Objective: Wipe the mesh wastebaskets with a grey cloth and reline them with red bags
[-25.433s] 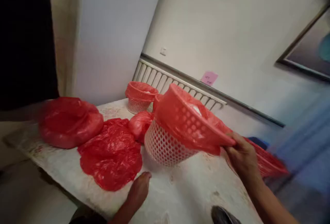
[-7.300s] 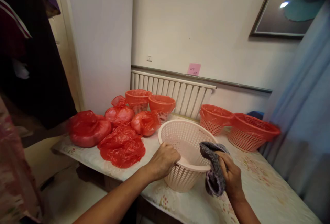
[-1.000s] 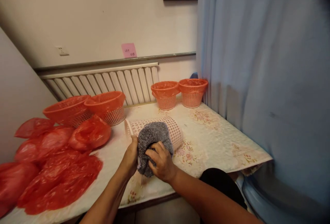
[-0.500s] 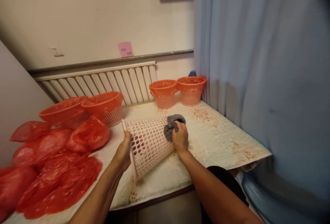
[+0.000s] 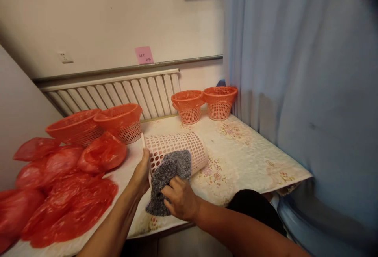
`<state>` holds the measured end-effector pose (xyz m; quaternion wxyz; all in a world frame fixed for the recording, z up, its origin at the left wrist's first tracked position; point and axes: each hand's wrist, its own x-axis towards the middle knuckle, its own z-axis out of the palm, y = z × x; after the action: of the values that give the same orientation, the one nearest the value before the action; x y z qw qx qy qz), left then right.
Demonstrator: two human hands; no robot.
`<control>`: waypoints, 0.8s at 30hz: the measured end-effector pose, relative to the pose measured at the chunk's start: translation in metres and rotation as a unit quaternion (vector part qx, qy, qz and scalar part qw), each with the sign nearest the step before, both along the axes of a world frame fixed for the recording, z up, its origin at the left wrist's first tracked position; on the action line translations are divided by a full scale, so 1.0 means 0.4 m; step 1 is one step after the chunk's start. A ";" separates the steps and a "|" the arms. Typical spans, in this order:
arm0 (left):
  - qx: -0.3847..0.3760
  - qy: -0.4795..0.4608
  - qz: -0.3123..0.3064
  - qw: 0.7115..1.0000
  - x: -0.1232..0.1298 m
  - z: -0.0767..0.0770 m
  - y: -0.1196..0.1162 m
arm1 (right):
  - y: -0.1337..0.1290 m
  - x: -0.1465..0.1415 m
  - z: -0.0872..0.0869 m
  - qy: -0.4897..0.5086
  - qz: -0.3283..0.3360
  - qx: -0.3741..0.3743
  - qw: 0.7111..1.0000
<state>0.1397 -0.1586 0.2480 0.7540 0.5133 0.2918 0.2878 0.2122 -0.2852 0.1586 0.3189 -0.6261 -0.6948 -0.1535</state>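
Compared with half a second ago, the right hand point(image 5: 180, 198) and its grey cloth point(image 5: 174, 166) have moved from the base end of the pale mesh basket point(image 5: 180, 142) to the near side of its wall, toward the rim, and the basket itself has turned a little, its base now swung nearer. It lies on its side upon the counter point(image 5: 254, 166), with the rim to the left and the base to the right, so that the outer wall, I suppose, can be reached easily. The left hand point(image 5: 141, 174) has a firm grip at the rim, thumb on the outside; where its other fingers reach is mostly hidden. This hold probably serves to keep the round wall from rolling. Fingers of the right hand are bent and grasping the cloth, which is spread over the lattice and hangs below it; whether its lower end touches the counter, I cannot tell. Farther back, four lined baskets point(image 5: 189, 105) stand upright, two at left and two at right, with red plastic folded over their rims, perhaps so that each liner does not slip inside. At the left, red plastic bags point(image 5: 71, 209) lie crowded together, well apart from the cloth.
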 end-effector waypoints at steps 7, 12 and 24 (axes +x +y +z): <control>0.017 0.028 -0.039 0.999 -0.084 -0.177 -0.026 | 0.002 0.010 0.006 0.020 0.006 0.021 1.000; -0.034 0.035 -0.031 0.998 -0.062 -0.109 -0.032 | -0.001 0.012 0.002 -0.006 0.016 0.018 1.000; -0.059 0.033 -0.020 0.998 -0.045 -0.018 -0.045 | 0.015 0.153 0.047 0.087 -0.144 0.130 0.977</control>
<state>0.1216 -0.1766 0.2410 0.7784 0.4830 0.3225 0.2382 0.2736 -0.2794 0.1774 0.4315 -0.6840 -0.5406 -0.2317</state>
